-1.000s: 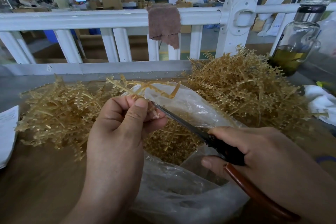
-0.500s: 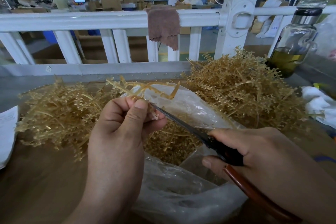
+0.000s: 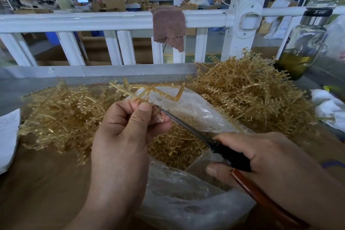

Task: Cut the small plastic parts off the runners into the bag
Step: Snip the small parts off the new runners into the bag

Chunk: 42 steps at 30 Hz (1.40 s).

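My left hand (image 3: 125, 132) pinches a yellowish plastic runner (image 3: 149, 90) whose branches stick up above my fingers. My right hand (image 3: 265, 160) grips scissors (image 3: 188, 127) with black and red-brown handles; the blade tip meets the runner at my left fingertips. Both hands hover over a clear plastic bag (image 3: 186, 201) that holds small amber cut parts (image 3: 175, 149). A heap of runners (image 3: 61, 117) lies on the left and a bigger heap (image 3: 248, 89) on the right.
A white railing (image 3: 112, 22) with a brown cloth (image 3: 169, 28) draped over it runs across the back. A glass bottle (image 3: 302, 46) with yellow-green liquid stands at far right, white cloth (image 3: 328, 106) below it. Paper (image 3: 7, 136) lies at the left edge. People work far behind.
The hands, the runner and the scissors stay almost where they were; only tiny shifts of the blade against the runner show.
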### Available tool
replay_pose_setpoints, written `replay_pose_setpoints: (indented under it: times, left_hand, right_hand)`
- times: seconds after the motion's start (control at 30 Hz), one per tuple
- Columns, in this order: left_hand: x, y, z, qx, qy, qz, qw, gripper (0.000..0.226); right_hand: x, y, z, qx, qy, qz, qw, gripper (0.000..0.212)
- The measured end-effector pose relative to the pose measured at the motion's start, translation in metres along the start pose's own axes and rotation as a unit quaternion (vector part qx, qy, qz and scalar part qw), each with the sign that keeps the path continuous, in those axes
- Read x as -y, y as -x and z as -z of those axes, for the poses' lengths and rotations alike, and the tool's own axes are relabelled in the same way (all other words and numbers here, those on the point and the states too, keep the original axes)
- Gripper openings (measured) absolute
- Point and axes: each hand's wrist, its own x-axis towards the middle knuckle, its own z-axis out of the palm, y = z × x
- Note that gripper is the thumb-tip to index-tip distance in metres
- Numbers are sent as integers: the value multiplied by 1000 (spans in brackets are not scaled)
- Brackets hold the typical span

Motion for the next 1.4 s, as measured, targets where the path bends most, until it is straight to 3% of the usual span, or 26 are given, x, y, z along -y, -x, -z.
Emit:
replay_pose_setpoints:
  times: [0.97,1.4]
  left_hand:
    - [3,1,-1,13,14,10,1000,15]
    - [-1,3,-4,10,13,8,1000,17]
  right_hand:
    - [1,0,-4,0,11,-29,1000,63]
    - [4,1,1,-15,14,4,1000,47]
